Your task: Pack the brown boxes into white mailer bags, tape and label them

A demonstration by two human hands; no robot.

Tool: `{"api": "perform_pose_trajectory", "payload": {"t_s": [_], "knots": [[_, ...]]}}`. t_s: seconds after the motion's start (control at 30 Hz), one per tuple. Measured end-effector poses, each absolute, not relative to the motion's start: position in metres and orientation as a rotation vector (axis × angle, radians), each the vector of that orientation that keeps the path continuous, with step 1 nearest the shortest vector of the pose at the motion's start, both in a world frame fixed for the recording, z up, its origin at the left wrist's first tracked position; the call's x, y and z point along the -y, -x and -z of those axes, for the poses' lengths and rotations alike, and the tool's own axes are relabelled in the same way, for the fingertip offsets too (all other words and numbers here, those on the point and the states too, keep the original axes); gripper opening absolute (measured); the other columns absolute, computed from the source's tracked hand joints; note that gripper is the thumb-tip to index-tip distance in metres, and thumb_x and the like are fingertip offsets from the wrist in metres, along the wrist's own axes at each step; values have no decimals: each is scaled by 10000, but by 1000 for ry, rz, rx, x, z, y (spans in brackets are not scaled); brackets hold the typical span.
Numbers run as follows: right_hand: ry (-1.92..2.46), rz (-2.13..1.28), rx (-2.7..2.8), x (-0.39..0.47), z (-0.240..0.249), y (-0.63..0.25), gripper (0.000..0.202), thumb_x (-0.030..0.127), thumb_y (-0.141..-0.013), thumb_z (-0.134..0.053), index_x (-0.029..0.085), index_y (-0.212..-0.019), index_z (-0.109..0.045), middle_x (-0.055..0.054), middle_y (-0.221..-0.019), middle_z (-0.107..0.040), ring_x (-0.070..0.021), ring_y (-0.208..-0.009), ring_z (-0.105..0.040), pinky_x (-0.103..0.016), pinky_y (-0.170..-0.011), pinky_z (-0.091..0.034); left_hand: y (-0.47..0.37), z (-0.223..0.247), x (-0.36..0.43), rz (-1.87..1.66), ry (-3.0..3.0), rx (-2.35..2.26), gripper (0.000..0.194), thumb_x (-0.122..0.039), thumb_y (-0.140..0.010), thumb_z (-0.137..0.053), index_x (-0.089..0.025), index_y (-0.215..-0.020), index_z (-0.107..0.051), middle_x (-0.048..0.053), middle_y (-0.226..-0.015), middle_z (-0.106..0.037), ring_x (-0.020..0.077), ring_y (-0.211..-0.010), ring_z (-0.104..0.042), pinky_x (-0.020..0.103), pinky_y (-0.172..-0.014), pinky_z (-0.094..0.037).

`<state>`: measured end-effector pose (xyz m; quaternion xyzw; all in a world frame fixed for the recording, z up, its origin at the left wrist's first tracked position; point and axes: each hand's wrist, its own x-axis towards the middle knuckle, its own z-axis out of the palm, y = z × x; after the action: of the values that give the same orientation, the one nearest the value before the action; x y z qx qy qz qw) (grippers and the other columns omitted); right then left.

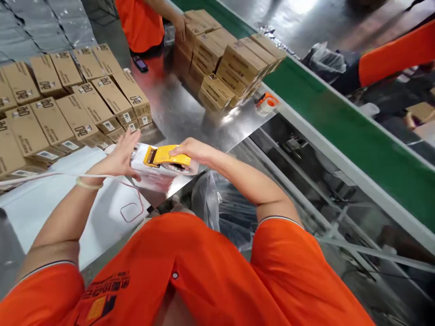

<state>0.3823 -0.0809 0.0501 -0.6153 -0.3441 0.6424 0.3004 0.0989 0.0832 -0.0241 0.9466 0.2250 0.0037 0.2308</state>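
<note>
My right hand (192, 150) is wrapped around a yellow tape dispenser (171, 155), with its thumb on top. A roll of tape sits inside the dispenser's frame. Beneath the dispenser lies a white package (139, 159) at the edge of the metal table, largely covered by the tool. At the package's left end is my left hand (121, 155), its fingers stretched and spread; whether the palm presses on the package I cannot tell. A thin pale cable (61, 174) runs across in front of my left wrist.
Rows of brown cartons (84, 106) stand to the left, behind white sheets (97, 217). More cartons (234, 63) are stacked by the green conveyor (322, 113). An orange tape dispenser (268, 102) and a phone (140, 64) lie on the table (190, 117). A co-worker's hand (179, 26) touches the far cartons.
</note>
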Motion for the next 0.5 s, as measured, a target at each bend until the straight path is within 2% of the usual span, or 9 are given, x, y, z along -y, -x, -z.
{"api": "perform_pose_trajectory", "payload": {"t_s": [0.03,0.1,0.17,0.23,0.33,0.43,0.5], "knots": [[1652,-1716,899,81,-52,-382,265,311,-871,-799,139,-689,-716,-19,-540,-670,-155,-441,-565,-254,-418,-496,-112,21,-79,96,-2651,-606,1606,-747,-586,-945,-117,-1825,-141,297,-1854,-187,547,-1734,-62,707,-1378,-131],[1674,-1724,865,87,-56,-385,266,303,-879,-779,135,-684,-710,-28,-547,-667,-157,-456,-570,-259,-438,-500,-139,21,-70,304,-2710,-570,1422,-599,-648,-941,-89,-1790,-262,317,-1790,-334,540,-1701,-222,731,-1360,-142],[1678,-1697,862,100,-55,-393,271,335,-846,-806,131,-687,-725,-29,-563,-666,-157,-492,-583,-256,-465,-487,-155,23,-65,393,-2753,-558,1213,-494,-680,-912,-104,-1716,-415,293,-1690,-490,500,-1595,-425,719,-1330,-230],[1668,-1650,901,121,-47,-406,290,388,-774,-862,129,-703,-754,-16,-590,-664,-148,-538,-585,-246,-494,-464,-154,26,-67,365,-2773,-553,1038,-468,-686,-887,-137,-1608,-543,237,-1553,-611,445,-1445,-558,650,-1271,-358],[1637,-1658,882,165,-21,-428,383,479,-664,-912,126,-743,-786,-9,-639,-676,-143,-580,-582,-245,-534,-450,-120,30,-84,245,-2722,-514,926,-563,-716,-837,-122,-1496,-603,198,-1431,-655,393,-1333,-595,549,-1208,-446],[1591,-1715,826,202,22,-445,445,514,-596,-927,129,-780,-804,-19,-681,-709,-154,-607,-606,-255,-578,-477,-63,40,-101,117,-2648,-528,957,-664,-754,-762,-106,-1505,-560,198,-1464,-612,384,-1358,-554,557,-1264,-408],[1569,-1741,856,209,53,-449,445,511,-583,-931,137,-791,-808,-15,-685,-713,-153,-618,-612,-252,-598,-482,-22,49,-107,79,-2579,-629,980,-665,-739,-730,-100,-1510,-514,201,-1480,-574,390,-1383,-529,578,-1291,-390]]}}
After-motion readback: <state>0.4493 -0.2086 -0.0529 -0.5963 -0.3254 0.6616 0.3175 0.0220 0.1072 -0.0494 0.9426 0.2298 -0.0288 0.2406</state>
